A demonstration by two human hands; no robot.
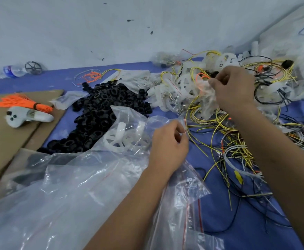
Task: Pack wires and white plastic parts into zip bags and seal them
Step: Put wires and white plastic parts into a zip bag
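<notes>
Pinching the red-striped mouth of a clear zip bag (pixel 129 134) at the centre of the frame, the left hand (pixel 169 143) holds it up; white plastic parts (pixel 118 139) already lie inside. Above and to the right, the right hand (pixel 234 89) curls its fingers round a clump of white parts and thin plastic in the tangled pile of wires (pixel 225 141) and white pieces. A heap of black rings (pixel 100 112) covers the blue surface (pixel 237 222) left of centre. More clear bags (pixel 57 195) spread across the lower left.
</notes>
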